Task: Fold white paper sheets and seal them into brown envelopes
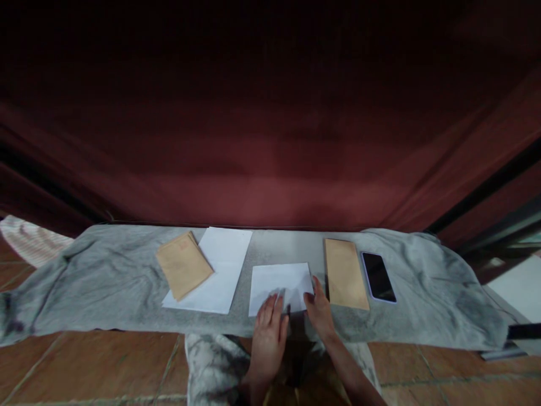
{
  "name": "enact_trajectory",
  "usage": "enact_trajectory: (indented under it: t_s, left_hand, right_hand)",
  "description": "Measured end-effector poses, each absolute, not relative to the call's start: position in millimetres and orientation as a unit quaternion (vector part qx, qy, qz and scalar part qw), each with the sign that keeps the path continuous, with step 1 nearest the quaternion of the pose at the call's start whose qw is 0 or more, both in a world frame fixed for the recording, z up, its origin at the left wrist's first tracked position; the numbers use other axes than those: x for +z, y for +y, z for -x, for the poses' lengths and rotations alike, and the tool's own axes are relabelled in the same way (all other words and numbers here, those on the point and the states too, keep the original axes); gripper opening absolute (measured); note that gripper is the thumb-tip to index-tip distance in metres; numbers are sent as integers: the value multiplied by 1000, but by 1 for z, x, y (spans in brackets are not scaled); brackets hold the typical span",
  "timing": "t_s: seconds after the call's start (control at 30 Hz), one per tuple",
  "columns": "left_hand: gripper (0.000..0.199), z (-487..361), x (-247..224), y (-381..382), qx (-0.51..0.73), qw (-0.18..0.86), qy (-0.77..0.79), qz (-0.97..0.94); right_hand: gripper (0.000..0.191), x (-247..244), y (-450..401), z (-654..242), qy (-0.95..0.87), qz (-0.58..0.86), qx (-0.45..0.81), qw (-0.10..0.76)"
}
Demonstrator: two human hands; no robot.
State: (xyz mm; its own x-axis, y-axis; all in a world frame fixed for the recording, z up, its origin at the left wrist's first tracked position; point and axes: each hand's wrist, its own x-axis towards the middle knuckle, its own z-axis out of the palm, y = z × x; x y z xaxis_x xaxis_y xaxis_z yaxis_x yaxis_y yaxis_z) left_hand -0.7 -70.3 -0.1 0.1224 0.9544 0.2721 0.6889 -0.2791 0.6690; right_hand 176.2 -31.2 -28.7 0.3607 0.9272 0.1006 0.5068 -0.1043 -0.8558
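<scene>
In front of me on the grey cloth lies a white sheet of paper (pixel 274 282), folded or cut to a smaller size. My left hand (pixel 269 330) rests flat on its lower edge with the fingers stretched out. At the sheet's right edge is my right hand (pixel 320 310), its thumb over the paper and its fingers along the outer side, holding that edge. The undersides of the right fingers are hidden. Just right of this hand lies a brown envelope (pixel 346 274).
Left of the sheet, several brown envelopes (pixel 185 265) overlap larger white paper (pixel 228 256). A phone (pixel 379 276) with a pale purple case lies at the right. Grey cloth (pixel 127 282) covers the narrow table, and a dark red panel (pixel 270 186) rises directly behind it.
</scene>
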Motion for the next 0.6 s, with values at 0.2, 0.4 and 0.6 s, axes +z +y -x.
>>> enact_trajectory:
  t_s: [0.2,0.4,0.6]
  left_hand:
    - [55,8,-28,-58,198,-2,541,-817]
    - [54,13,-28,-43,164,-10,529,-832]
    - [52,31,-19,-30,149,58,485,-860]
  right_hand:
    - [58,-23,-42,-179,-532,714,204,406]
    - [48,-11,-54,-166,-650,684,45,327]
    - [47,-13,-54,-136,-749,600,80,271]
